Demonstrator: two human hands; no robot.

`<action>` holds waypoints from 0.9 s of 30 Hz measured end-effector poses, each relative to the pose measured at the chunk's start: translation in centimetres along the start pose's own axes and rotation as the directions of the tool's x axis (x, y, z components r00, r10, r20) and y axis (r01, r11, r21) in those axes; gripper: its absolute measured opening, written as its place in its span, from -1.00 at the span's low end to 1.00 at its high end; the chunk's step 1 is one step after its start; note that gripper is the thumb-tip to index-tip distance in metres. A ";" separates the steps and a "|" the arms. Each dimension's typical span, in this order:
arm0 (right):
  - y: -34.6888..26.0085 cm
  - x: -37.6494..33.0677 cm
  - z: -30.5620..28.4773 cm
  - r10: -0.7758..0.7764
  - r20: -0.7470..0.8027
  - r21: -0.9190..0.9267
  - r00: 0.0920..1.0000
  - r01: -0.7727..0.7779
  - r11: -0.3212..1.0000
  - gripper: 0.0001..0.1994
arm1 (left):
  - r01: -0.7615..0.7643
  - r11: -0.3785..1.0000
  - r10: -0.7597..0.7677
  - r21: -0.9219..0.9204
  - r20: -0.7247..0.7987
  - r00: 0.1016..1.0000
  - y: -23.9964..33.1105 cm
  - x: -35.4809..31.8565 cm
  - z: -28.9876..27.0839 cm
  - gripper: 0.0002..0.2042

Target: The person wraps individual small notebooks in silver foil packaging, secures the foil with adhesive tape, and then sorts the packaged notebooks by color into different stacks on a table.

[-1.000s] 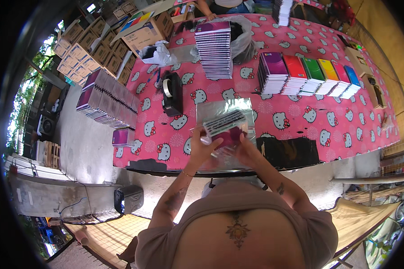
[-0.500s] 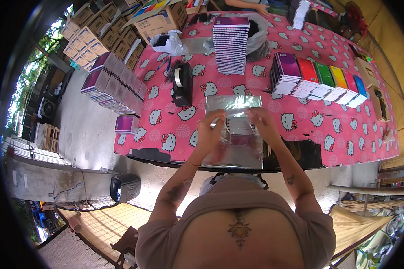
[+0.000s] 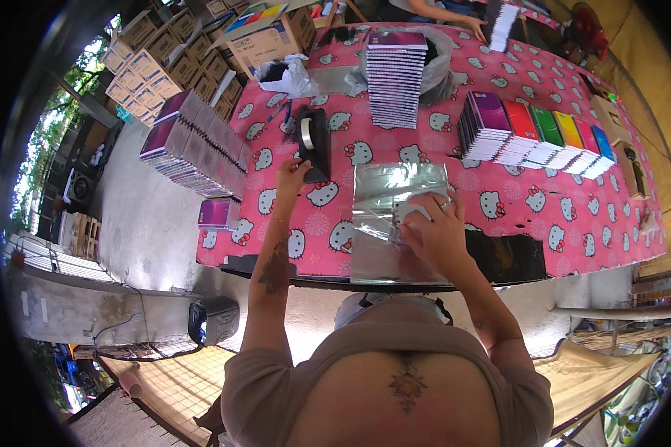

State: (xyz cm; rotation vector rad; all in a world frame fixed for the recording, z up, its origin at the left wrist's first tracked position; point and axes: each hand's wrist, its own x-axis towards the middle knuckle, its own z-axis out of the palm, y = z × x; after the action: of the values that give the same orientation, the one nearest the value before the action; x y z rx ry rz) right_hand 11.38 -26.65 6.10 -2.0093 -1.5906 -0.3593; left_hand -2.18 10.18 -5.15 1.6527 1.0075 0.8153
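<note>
My left hand [image 3: 294, 170] reaches to the near end of a black tape dispenser [image 3: 318, 160] with a pale roll on it. Its fingertips are pinched together there, apparently on the tape end, which is too fine to make out clearly. In front of me a sheet of clear, shiny plastic film [image 3: 376, 246] lies flat near the table's front edge. A notebook lies on it, mostly hidden by the film and my fingers. My right hand [image 3: 438, 227], fingers bent and a ring on one, presses and grips the film over the notebook.
A tall purple notebook stack [image 3: 395, 82] stands beyond the film. Coloured notebook stacks [image 3: 537, 138] line the right, and wrapped stacks [image 3: 194, 145] the left edge. Behind are plastic bags [image 3: 287, 74] and cartons [image 3: 268, 41]. Another person's hand [image 3: 473, 28] is at the far side.
My left hand has left the film and moved left to the tape dispenser. My right hand has come down over the notebook. The other person's hand has moved right toward a notebook stack.
</note>
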 end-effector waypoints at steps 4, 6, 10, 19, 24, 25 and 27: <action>-0.6 0.0 0.5 0.109 0.018 0.068 0.994 -0.110 0.992 -0.71 | 0.227 0.962 -0.209 -0.154 0.121 0.970 -0.5 2.2 0.6 -0.77; -0.8 0.0 0.9 0.141 0.025 0.080 0.990 -0.143 0.987 -0.69 | -0.170 0.981 0.168 -0.094 -0.032 0.985 -1.5 1.6 1.7 -0.78; -0.9 0.3 1.1 0.143 0.033 0.018 0.989 -0.144 0.989 -0.66 | 0.068 0.957 -0.065 -0.280 0.017 0.998 -3.4 -1.8 0.8 -0.85; -1.3 0.6 0.9 0.210 0.040 0.043 0.977 -0.212 0.976 -0.67 | -0.457 0.889 0.388 0.012 0.507 0.769 5.8 -5.7 0.9 -0.85; -1.5 1.4 0.6 0.202 0.073 0.071 0.977 -0.207 0.976 -0.67 | -0.451 0.844 0.488 -0.291 0.764 0.421 12.1 -10.1 7.0 -0.76; -1.5 1.6 0.5 0.193 0.076 0.081 0.978 -0.199 0.977 -0.67 | -0.486 0.834 0.481 -0.263 0.777 0.406 12.7 -10.1 7.6 -0.73; -1.3 1.4 0.1 0.153 0.066 0.040 0.986 -0.155 0.987 -0.63 | -0.593 0.746 0.565 -0.302 0.758 0.324 13.3 -9.6 8.0 -0.74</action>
State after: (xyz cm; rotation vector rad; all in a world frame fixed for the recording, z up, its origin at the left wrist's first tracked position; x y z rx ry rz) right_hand 10.47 -25.21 7.06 -2.1110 -1.4546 -0.2015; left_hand 3.81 -3.75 4.91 2.1257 -0.3138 0.3218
